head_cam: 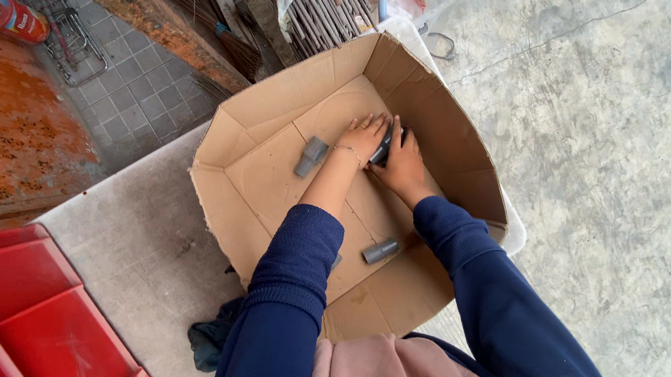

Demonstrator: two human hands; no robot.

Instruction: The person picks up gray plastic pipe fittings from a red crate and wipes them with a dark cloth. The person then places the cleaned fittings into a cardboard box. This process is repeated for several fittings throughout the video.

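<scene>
Both my hands reach into a large flattened cardboard box [443,132] on a table. My right hand [405,163] is closed around a dark grey pipe fitting [384,146] near the box's far right wall. My left hand [363,136] rests against the same fitting, fingers spread on the cardboard beside it. A grey elbow fitting [310,155] lies just left of my left hand. Another grey tube piece [381,250] lies near my right forearm, between my blue sleeves.
Red plastic bins [34,316] stand at the left on the grey table [141,252]. A dark cloth [212,338] lies by the box's near corner. Metal rods [321,10] and a broom are stacked beyond the box. Concrete floor [612,151] spreads to the right.
</scene>
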